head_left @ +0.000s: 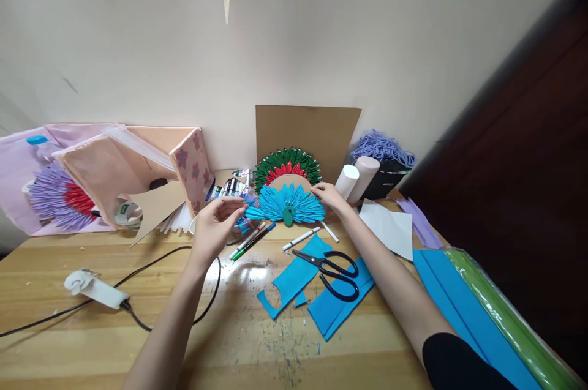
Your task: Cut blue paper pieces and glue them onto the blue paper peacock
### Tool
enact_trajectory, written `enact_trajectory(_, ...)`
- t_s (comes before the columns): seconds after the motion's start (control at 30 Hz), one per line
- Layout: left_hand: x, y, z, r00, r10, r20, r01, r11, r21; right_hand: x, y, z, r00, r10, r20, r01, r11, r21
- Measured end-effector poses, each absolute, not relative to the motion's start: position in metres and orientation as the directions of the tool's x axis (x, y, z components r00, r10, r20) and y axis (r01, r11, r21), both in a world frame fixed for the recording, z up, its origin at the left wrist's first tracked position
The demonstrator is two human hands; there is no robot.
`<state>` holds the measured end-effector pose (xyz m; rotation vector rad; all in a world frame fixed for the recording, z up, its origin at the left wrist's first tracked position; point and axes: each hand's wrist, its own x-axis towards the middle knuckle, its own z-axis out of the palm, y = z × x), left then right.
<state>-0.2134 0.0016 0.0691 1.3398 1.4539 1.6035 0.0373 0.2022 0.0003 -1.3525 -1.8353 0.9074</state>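
Observation:
A blue paper peacock (305, 205) with a fanned tail and a green body (288, 215) stands near the back of the table. At its left edge my left hand (219, 221) has thumb and fingers curved round the tip of a blue feather. My right hand (329, 196) pinches the upper right edge, where feathers and cardboard meet; the exact grip is hidden. Behind the peacock rises a green and red feathered fan (287, 166) with a tan cardboard half-circle (290, 182). Black-handled scissors (328, 264) lie on cut blue paper (298, 273) between my forearms.
Markers (255, 241) lie in front of the peacock. A brown board (307, 127) leans on the wall. To the left are a pink box (186, 169) and a white glue gun (98, 289) with a black cord. White rolls (348, 180) and blue sheets (463, 304) are at right.

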Motion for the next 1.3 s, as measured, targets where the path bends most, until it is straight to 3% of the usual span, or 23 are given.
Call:
enact_trajectory(0.23, -0.203, -0.016, 0.090, -0.265, 0.931, 0.252, 0.108, -0.231, 0.967, 0.091, 0.125, 0.033, -0.144, 0.978, 0.151, 0.397, 0.197, -0.897)
enact_trajectory(0.43, -0.184, -0.020, 0.090, -0.113, 0.979, 0.172, 0.075, -0.164, 0.984, 0.099, 0.037, 0.016, -0.363, 0.907, -0.213, 0.356, -0.076, -0.931)
enact_trajectory(0.53, -0.175, -0.016, 0.078, -0.030, 0.995, 0.100, 0.092, -0.097, 0.991, 0.092, 0.010, 0.000, -0.463, 0.829, -0.314, 0.389, -0.128, -0.912)
enact_trajectory(0.6, -0.167, -0.014, 0.068, 0.048, 0.997, 0.055, 0.108, -0.060, 0.992, 0.090, 0.000, -0.003, -0.488, 0.821, -0.298, 0.462, -0.047, -0.886)
enact_trajectory(0.77, -0.143, -0.008, 0.051, 0.246, 0.968, 0.041, 0.216, -0.096, 0.972, 0.087, -0.003, 0.023, -0.451, 0.893, -0.018, 0.534, 0.254, -0.806)
enact_trajectory(1.0, -0.106, 0.000, 0.043, 0.362, 0.926, 0.103, 0.473, -0.278, 0.836, 0.073, 0.015, 0.027, -0.512, 0.849, -0.133, 0.357, 0.069, -0.931)
enact_trajectory(1.17, -0.089, 0.009, 0.036, 0.409, 0.904, 0.122, 0.482, -0.328, 0.812, 0.081, 0.019, 0.015, -0.464, 0.877, -0.129, 0.243, -0.015, -0.970)
enact_trajectory(1.3, -0.078, 0.010, 0.025, 0.450, 0.885, 0.121, 0.423, -0.330, 0.844, 0.097, 0.016, 0.010, -0.413, 0.900, -0.140, 0.254, -0.033, -0.967)
